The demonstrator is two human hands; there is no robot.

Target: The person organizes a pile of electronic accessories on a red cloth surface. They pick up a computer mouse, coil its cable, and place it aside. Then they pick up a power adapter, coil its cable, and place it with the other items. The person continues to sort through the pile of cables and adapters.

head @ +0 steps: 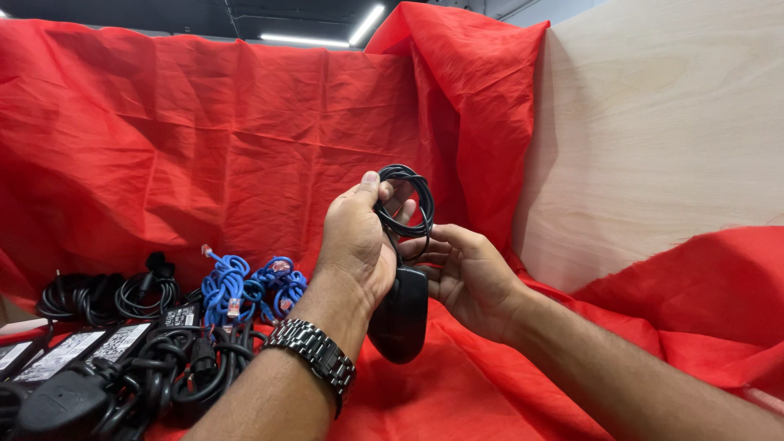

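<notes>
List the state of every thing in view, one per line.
Left hand: closed on the cord loop.
Right hand: open, cupped beside the mouse.
Cord: coiled into a loop.
Mouse: hanging below the hands.
Blue cables: bundled, lying on the cloth.
Black adapters: piled, cords coiled.
Red cloth: draped, wrinkled.

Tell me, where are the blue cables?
Blue cables: head view, lower left on the red cloth, just left of the left hand, behind the black adapters.
</notes>
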